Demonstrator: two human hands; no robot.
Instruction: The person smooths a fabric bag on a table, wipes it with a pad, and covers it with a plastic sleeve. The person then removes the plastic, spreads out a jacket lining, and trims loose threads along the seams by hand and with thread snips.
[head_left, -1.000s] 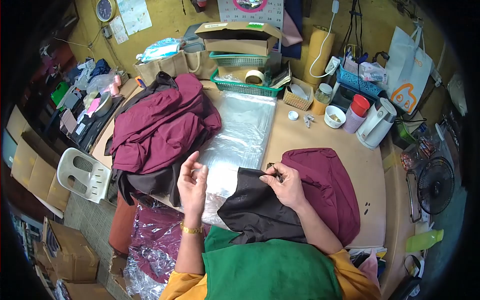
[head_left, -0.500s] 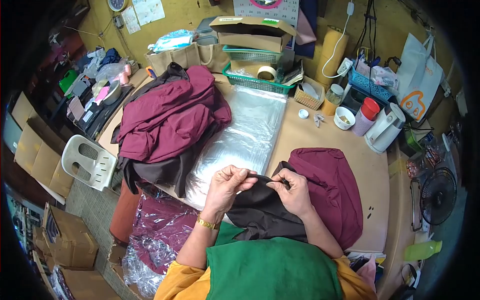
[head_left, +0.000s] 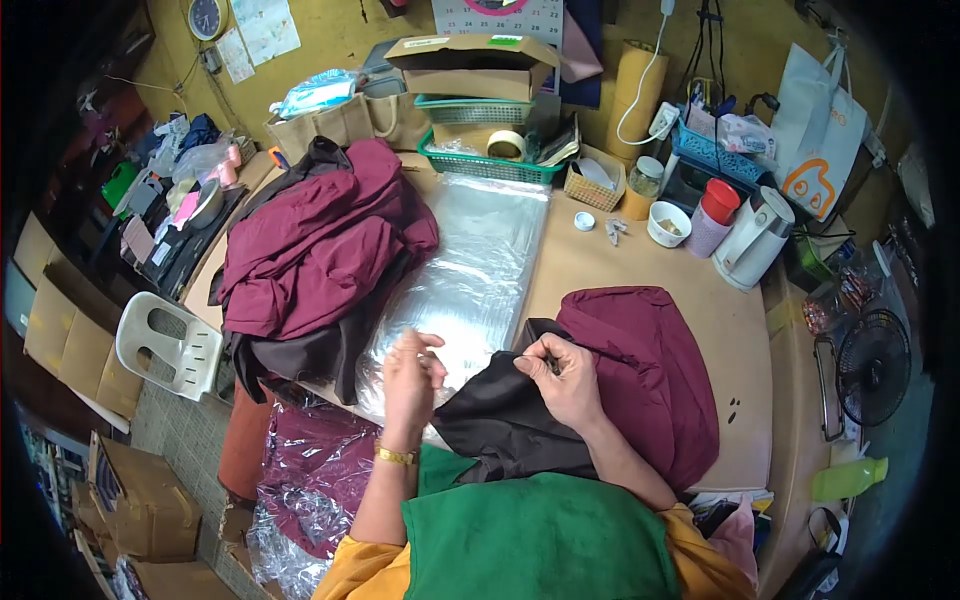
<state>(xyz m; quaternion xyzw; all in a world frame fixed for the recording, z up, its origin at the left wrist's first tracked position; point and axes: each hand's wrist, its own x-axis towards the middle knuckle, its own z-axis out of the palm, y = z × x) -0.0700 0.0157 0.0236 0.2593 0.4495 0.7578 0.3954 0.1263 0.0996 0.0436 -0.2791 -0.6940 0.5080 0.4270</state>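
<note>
My right hand (head_left: pixel 565 380) pinches the edge of a black cloth panel (head_left: pixel 500 415) between thumb and fingers. The panel hangs toward my lap and seems to belong to the maroon garment (head_left: pixel 640 370) folded on the table beside it; I cannot see the join. Just left of the panel, my left hand (head_left: pixel 408 378) is raised with loosely bent fingers apart, nothing visible in them. A gold bracelet (head_left: pixel 395 456) circles that wrist. Beneath and beyond the left hand lies a stack of clear plastic bags (head_left: pixel 470 270). A heap of maroon and black garments (head_left: pixel 320 250) is to its left.
Plastic-wrapped maroon garments (head_left: pixel 320 465) lie below the table's left edge. Green baskets (head_left: pixel 490 165), a white bowl (head_left: pixel 669 224), a red-lidded tumbler (head_left: pixel 712 220) and an electric kettle (head_left: pixel 755 238) stand at the back. A white plastic chair (head_left: pixel 170 345) and cardboard boxes (head_left: pixel 145 500) are left.
My left hand has let go of the black cloth edge and moved left. My right hand still holds the edge. The whole view has shifted slightly.
</note>
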